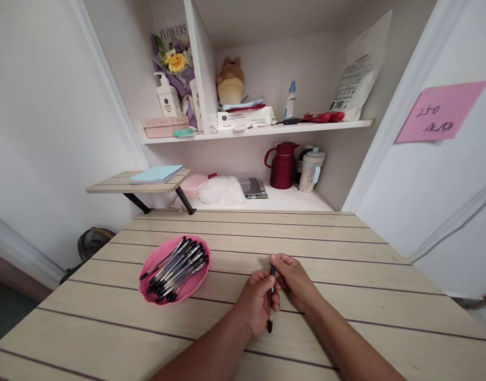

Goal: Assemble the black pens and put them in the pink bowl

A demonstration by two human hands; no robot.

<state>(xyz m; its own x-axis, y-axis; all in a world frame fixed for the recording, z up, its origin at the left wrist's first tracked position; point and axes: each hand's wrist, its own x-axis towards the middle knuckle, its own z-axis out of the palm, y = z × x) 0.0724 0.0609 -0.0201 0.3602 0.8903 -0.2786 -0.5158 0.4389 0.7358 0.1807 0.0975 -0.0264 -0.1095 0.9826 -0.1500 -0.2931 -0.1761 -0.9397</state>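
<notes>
Over the right-middle of the wood-plank table, a black pen [270, 323] points lengthwise between my hands. My left hand [259, 299] wraps round its middle, thumb on top. At the pen's far end my right hand [290, 275] pinches with thumb and forefinger. The near tip sticks out below my left hand; part of the barrel is hidden by fingers. To the left stands a pink scalloped bowl [144, 288] with several clear-barrelled pens [177, 270] with black ends lying in it, apart from both hands.
A small raised stand [108, 182] with blue paper [155, 173] rises at the table's back left. Behind the table are shelves with a dark red jug [282, 166], a tumbler [310, 172], a white plastic bag [221, 190] and a plush toy [230, 79]. A pink note [441, 112] hangs at right.
</notes>
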